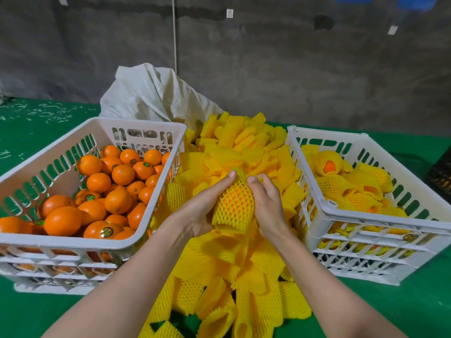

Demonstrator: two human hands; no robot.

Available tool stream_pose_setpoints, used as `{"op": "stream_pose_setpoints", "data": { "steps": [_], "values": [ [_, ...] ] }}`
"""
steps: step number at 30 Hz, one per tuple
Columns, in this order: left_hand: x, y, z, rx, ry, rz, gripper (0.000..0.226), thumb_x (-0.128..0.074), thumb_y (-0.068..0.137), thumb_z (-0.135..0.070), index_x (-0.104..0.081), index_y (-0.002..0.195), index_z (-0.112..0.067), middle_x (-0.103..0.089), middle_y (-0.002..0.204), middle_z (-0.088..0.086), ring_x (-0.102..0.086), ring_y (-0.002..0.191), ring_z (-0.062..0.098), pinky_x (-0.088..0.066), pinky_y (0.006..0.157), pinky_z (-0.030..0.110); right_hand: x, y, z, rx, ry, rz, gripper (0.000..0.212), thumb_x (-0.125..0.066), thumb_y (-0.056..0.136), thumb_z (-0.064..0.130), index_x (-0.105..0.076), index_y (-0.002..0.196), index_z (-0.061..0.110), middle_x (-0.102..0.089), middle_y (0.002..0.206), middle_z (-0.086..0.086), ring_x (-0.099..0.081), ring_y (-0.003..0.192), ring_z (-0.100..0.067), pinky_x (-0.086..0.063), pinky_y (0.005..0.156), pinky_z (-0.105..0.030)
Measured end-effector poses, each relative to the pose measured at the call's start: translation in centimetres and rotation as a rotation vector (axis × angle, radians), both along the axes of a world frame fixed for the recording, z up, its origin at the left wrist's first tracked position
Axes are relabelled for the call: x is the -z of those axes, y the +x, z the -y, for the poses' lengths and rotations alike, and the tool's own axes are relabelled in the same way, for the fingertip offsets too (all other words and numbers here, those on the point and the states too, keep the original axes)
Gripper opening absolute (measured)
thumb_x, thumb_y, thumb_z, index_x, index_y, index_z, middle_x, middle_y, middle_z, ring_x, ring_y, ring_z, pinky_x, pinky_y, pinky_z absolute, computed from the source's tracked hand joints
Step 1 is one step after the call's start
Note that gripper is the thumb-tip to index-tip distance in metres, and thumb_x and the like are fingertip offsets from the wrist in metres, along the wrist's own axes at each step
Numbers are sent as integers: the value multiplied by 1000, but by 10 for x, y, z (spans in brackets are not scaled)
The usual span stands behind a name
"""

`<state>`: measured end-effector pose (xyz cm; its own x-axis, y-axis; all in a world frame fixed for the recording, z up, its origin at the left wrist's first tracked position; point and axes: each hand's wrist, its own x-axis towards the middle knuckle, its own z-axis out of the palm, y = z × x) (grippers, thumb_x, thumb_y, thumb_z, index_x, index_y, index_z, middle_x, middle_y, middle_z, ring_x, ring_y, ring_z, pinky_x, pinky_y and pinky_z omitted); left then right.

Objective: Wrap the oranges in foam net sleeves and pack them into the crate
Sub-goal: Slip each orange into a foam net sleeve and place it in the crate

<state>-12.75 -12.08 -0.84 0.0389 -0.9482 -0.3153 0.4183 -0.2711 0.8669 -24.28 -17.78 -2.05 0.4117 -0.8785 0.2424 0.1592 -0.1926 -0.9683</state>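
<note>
Between my hands is an orange inside a yellow foam net sleeve (pixel 235 206), held above a heap of loose yellow sleeves (pixel 234 264). My left hand (pixel 207 206) grips it from the left, thumb stretched over its top. My right hand (pixel 264 201) grips the right side, fingers curled at the sleeve's upper edge. A white crate (pixel 73 242) on the left holds several bare oranges (pixel 117 186). A white crate (pixel 380 220) on the right holds several sleeved oranges (pixel 341 184).
A white woven sack (pixel 156 93) lies behind the sleeve heap. The crates stand on a green table (pixel 36 313). A dark crate (pixel 441 176) shows at the right edge. A grey wall rises behind the table.
</note>
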Motion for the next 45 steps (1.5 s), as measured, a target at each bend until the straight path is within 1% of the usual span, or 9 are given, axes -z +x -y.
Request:
{"op": "stream_pose_setpoints", "data": {
  "steps": [3,6,12,17,23,26,35,40,45],
  "values": [
    [2,-4,1,13,-16,-1,43,-61,68,-53,-73,95,-22,-75,89,5,-73,79,20,-57,58,31,4,-3,-1,37,-88,-37,14,-46,85,32,-43,81,20,-45,80,-3,-45,76,-18,-38,69,-37],
    [3,-8,3,-75,-14,-80,42,-62,69,-53,-74,91,-20,-75,87,8,-72,76,21,-57,57,31,8,-12,-7,124,-256,-78,24,-48,88,40,-39,110,40,-43,119,21,-48,113,-8,-42,87,-16],
    [-1,-20,22,-268,34,143,38,-65,78,-52,-66,101,-22,-74,92,2,-69,86,17,-53,75,33,12,-32,-9,-26,-433,-328,51,-61,82,41,-43,128,30,-38,140,0,-26,137,-13,-28,108,-19],
    [-8,-59,45,-206,-94,158,47,-43,89,-58,-66,105,-20,-74,98,-1,-70,91,13,-54,74,30,2,-57,8,61,-384,-264,60,-72,73,24,-41,124,26,-43,130,-4,-39,126,-20,-40,99,-43],
    [-19,-110,98,-357,-97,141,35,-35,102,-37,-60,92,-16,-67,87,4,-66,77,17,-55,71,31,-17,-105,69,342,-500,-306,57,-76,66,20,-53,118,16,-38,130,-9,-31,123,-7,-22,94,2],
    [-9,-143,134,-361,-200,442,24,-40,101,-11,-58,116,-4,-65,107,17,-64,90,26,-56,78,34,-24,-136,116,447,-395,-356,58,-76,68,15,-53,120,24,-37,125,-5,-36,105,-3,-24,77,8],
    [9,-195,209,272,-310,1504,70,-56,90,-15,-19,149,-17,-59,97,15,-59,96,35,-36,62,32,-22,-180,268,572,-182,-820,66,-73,71,27,-34,125,24,-42,122,-8,-48,94,-28,-34,71,-32],
    [14,-191,212,294,-294,1535,53,-57,91,-24,-39,141,-18,-63,110,13,-60,100,32,-47,66,34,-1,-171,319,592,-233,-1046,60,-65,84,27,-32,134,20,-22,142,-18,-40,119,-46,-38,93,-44],
    [17,-190,214,246,-292,1461,35,-60,91,-32,-59,121,-13,-67,107,14,-61,98,29,-41,66,29,9,-167,325,644,-329,-1204,73,-49,90,47,-8,148,30,3,155,-20,-10,137,-51,-15,110,-57]
  ]
}}
